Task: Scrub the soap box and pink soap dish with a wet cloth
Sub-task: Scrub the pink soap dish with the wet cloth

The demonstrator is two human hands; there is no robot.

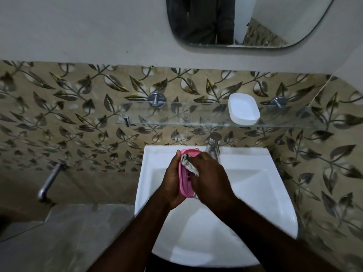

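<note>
Over the white sink (255, 193), my left hand (171, 181) grips the pink soap dish (185, 185) from its left side, holding it on edge. My right hand (210, 177) is closed on a crumpled grey-white cloth (189, 165) and presses it against the inside of the dish. Most of the cloth is hidden in my fist. The white soap box (243, 109) lies on the glass shelf (176, 114) above the sink, apart from both hands.
A chrome tap (213, 146) stands at the back of the sink, just right of my hands. A mirror (245, 22) hangs above the shelf. A metal pipe (49, 181) juts from the leaf-patterned tile wall at the left, above a grey ledge (68, 232).
</note>
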